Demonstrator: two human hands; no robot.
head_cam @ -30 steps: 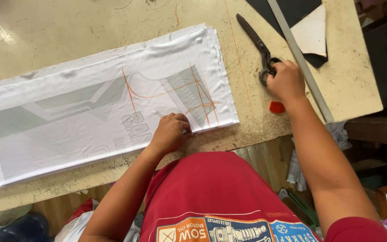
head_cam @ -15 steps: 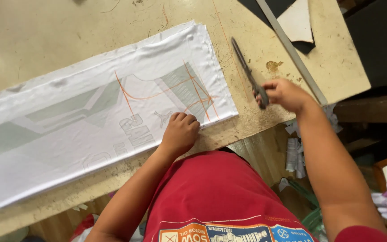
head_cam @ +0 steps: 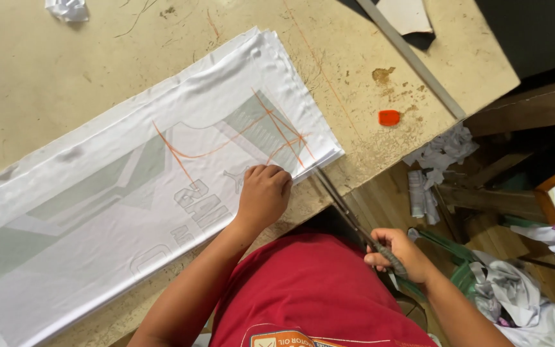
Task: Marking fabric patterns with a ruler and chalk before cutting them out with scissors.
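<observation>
Right hand (head_cam: 398,256): nearest the wearer, off the table edge, fingers closed through the handles of a pair of long scissors (head_cam: 348,215). Blades run up and left from this hand, tips meeting the near corner of the fabric; whether they are parted cannot be told.

Left hand (head_cam: 263,195): up and left of the right hand, fingers curled, pressing down flat on the fabric just beside the scissor tips; holds nothing.

White fabric stack (head_cam: 130,193): several layers, long, lying on the table under the left hand and stretching away to its left. Bears grey printed panels and orange chalk lines (head_cam: 271,132) just beyond the left hand.

Worktable (head_cam: 97,71): beige, scuffed.

Orange chalk piece (head_cam: 388,117): on the table, beyond the right hand, apart from the fabric.

Metal ruler (head_cam: 412,61): farther, lying diagonally near the table's far right corner.

Fabric scraps (head_cam: 515,289): right of the right hand, heaped below table level; whether a container holds them cannot be told.
</observation>
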